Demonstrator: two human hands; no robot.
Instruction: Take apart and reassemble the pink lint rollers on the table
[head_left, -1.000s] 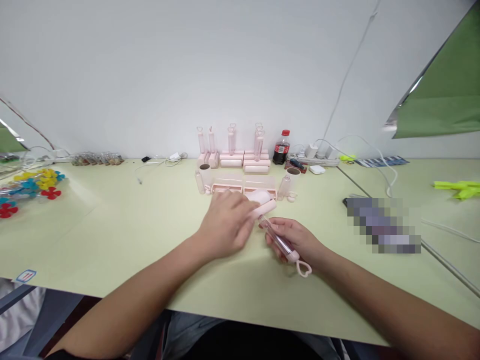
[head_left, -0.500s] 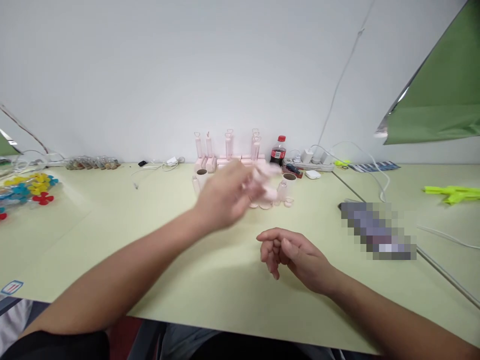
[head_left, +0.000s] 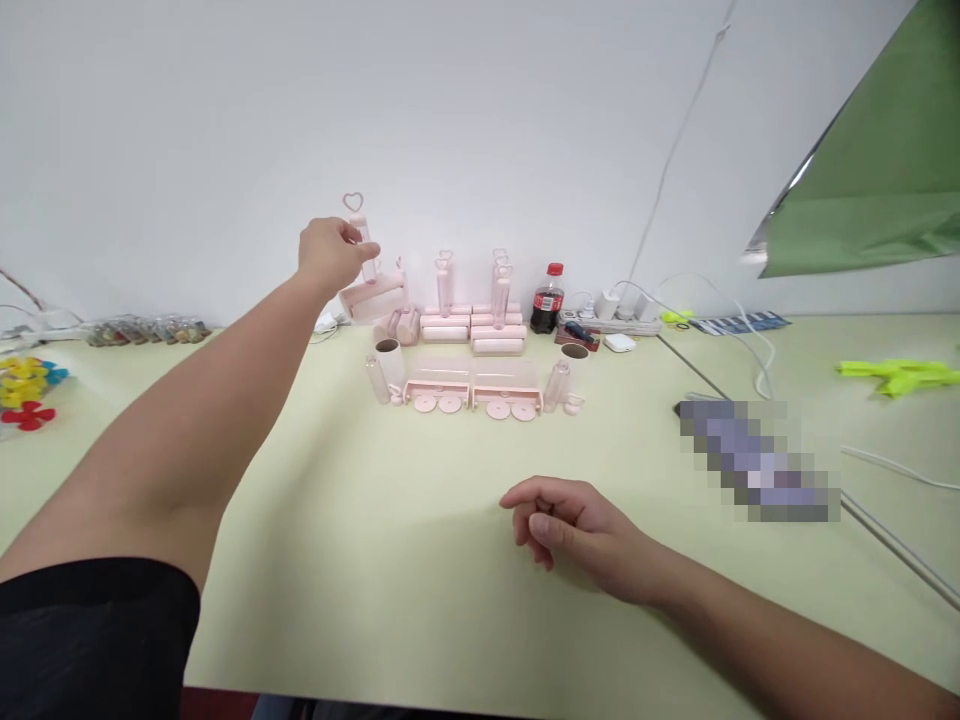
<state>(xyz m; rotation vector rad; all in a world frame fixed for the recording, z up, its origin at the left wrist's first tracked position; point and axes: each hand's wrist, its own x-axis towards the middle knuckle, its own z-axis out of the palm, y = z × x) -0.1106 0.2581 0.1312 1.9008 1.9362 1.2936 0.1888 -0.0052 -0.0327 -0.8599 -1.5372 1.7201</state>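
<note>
The left hand (head_left: 330, 255) is closed on the handle of a pink lint roller (head_left: 375, 298), held up beside the wall over the table's (head_left: 420, 560) back edge, left of a row of upright lint rollers (head_left: 499, 318); whether it touches the nearest is unclear. Two pink cases (head_left: 439, 387) and two paper rolls (head_left: 391, 366) line up in front of that row, with a broad stretch of tabletop reaching to the front edge. There the right hand (head_left: 574, 535) curls loosely, thumb and forefinger apart, a pixelated object (head_left: 754, 460) lying toward the right edge.

Rollers (head_left: 499, 343) left of the bottle (head_left: 547, 302)
</note>
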